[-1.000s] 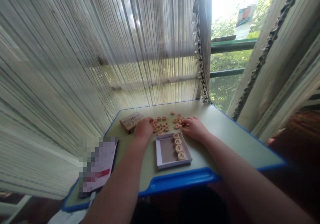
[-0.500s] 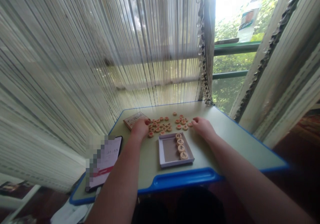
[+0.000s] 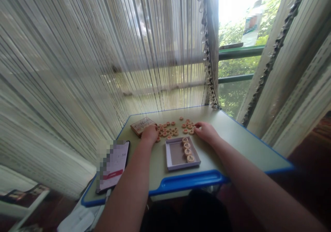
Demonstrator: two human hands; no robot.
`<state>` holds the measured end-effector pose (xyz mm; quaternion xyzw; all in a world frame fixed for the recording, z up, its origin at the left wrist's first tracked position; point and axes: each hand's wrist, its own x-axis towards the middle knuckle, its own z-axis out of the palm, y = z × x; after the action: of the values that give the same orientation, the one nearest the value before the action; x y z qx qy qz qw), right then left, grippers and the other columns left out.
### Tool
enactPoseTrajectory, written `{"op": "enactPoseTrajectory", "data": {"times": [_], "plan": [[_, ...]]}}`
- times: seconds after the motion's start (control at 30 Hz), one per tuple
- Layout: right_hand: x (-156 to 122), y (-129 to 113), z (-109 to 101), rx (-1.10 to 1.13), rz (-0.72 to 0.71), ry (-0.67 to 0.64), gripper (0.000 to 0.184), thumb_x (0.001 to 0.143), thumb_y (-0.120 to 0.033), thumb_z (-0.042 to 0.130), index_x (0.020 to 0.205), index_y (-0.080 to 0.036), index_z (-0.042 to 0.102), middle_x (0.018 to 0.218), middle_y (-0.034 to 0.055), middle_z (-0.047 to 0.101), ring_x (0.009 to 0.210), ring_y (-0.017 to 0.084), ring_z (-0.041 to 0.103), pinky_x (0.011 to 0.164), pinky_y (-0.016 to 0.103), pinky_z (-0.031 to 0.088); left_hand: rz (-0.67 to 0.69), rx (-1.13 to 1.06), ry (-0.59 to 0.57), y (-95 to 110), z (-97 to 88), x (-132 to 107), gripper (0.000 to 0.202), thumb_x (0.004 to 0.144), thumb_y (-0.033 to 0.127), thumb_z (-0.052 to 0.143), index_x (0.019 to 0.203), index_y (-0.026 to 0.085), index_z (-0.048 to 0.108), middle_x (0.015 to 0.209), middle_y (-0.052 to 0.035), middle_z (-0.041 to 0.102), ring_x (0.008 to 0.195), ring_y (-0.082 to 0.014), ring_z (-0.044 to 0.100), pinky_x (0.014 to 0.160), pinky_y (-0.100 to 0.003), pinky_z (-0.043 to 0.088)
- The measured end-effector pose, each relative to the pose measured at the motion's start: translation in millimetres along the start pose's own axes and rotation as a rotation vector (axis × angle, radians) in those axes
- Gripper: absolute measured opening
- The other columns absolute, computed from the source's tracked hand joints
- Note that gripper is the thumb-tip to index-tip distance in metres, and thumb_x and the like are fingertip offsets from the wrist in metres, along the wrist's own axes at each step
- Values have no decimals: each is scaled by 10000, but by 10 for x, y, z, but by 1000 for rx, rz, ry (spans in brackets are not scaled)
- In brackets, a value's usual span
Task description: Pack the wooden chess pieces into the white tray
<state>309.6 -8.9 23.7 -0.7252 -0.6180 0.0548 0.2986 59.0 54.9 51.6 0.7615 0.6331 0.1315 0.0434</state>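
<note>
Several round wooden chess pieces point(image 3: 172, 131) lie loose on a green desk with a blue rim point(image 3: 188, 182). A shallow grey box tray point(image 3: 173, 155) sits nearer me with a column of several pieces point(image 3: 187, 148) along its right side. My left hand point(image 3: 150, 134) rests knuckles up at the left end of the loose pieces, fingers curled over them. My right hand point(image 3: 207, 132) lies at the right end of the pieces, its fingertips touching them. Whether either hand grips a piece is hidden.
A patterned box lid point(image 3: 142, 125) lies left of the pieces. A phone point(image 3: 113, 164) rests on the desk's left corner. Striped curtains point(image 3: 90, 69) hang behind and to the right, with a window and green rails point(image 3: 238, 49) between them.
Both hands have drawn slightly inward toward the pieces, the left sliding right along the pile. The camera view shifted a little; the tray and its pieces stay put.
</note>
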Motion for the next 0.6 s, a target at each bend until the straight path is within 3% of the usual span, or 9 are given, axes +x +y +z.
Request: {"op": "enactPoseTrajectory", "data": {"times": [0.23,0.43,0.6], "plan": [[-20,21,21,53,-55,91,275,753,-233,519,968,-122,650,972,99,644,915,185,570,848,273,402,-15,-57,1,18,21,-22,275,814,254,459,950,160,679,953,-99,696,912,-194,629,772,-249,446],[-24,6,34,84,-104,116,247,747,-216,517,940,-136,648,945,85,639,894,188,565,842,292,407,-17,-5,43,79,66,-30,346,782,441,481,834,173,695,882,-122,699,878,-236,635,720,-277,456],[-16,-3,59,114,-152,137,218,757,-211,511,910,-139,649,932,83,645,881,181,563,837,293,410,-8,-82,131,66,80,-14,208,725,322,569,823,168,667,869,-102,694,857,-225,630,723,-281,458]]}}
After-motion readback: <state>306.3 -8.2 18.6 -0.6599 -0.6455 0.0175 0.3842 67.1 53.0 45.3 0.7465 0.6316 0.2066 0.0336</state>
